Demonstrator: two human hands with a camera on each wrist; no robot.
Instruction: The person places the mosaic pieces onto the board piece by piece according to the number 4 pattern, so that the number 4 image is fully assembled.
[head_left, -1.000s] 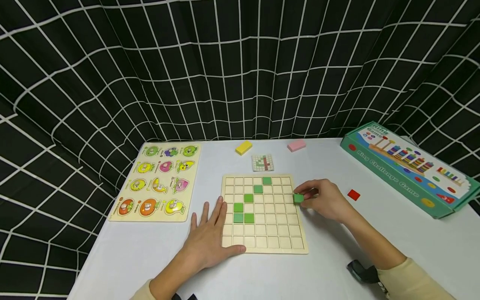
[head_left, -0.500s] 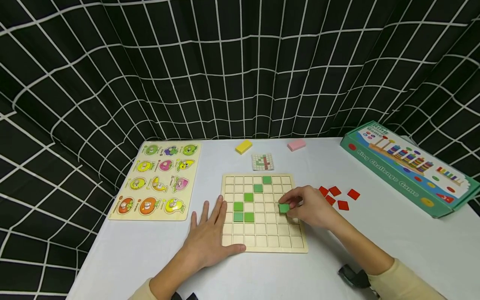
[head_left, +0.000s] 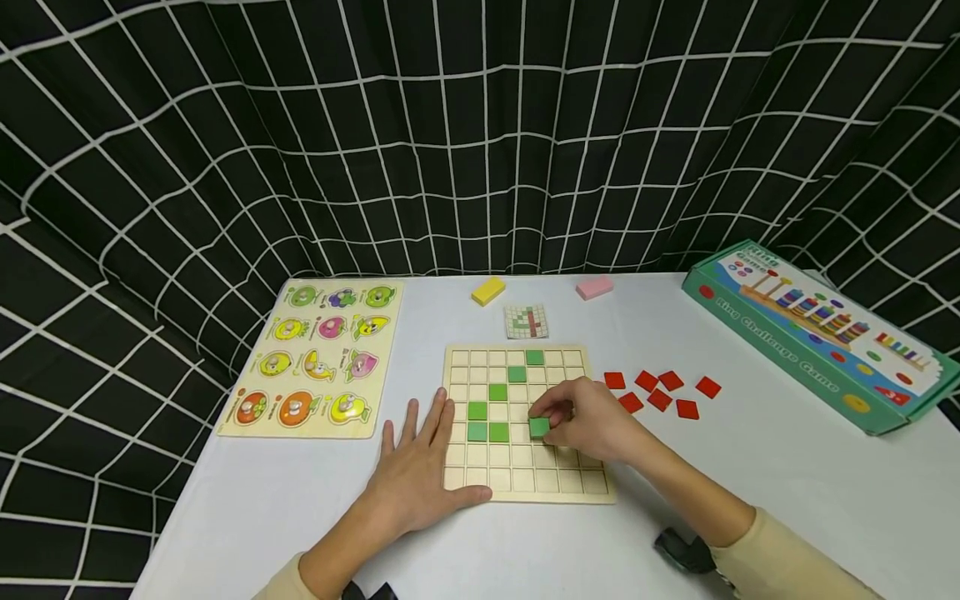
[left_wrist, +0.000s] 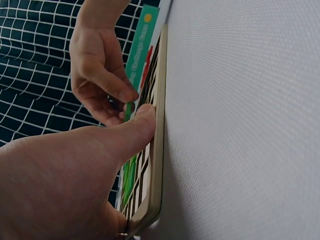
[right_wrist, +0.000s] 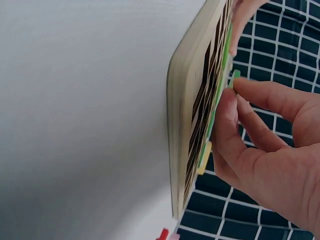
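Observation:
In the head view, my right hand (head_left: 588, 423) pinches a green square tile (head_left: 539, 427) close over the wooden grid board (head_left: 522, 482), right of centre. The right wrist view shows this tile (right_wrist: 234, 77) tilted between thumb and fingertips. My left hand (head_left: 415, 486) rests with fingers spread along the board's left edge, its thumb lying on the front edge near the corner. Several green tiles (head_left: 497, 392) sit in grid cells, running diagonally from upper middle to lower left. A small pattern card (head_left: 527, 322) printed with a green and red grid lies behind the board.
Several red tiles (head_left: 659, 400) lie loose right of the board. A green game box (head_left: 817, 333) stands farther right. At the left is a fruit puzzle board (head_left: 311, 367). Yellow (head_left: 488, 291) and pink blocks (head_left: 595, 287) sit at the back, before a black gridded curtain (head_left: 480, 133).
My right hand has carried the green tile leftward from the board's right edge to over its inner cells, uncovering several red tiles on the table. My left hand has stayed in place.

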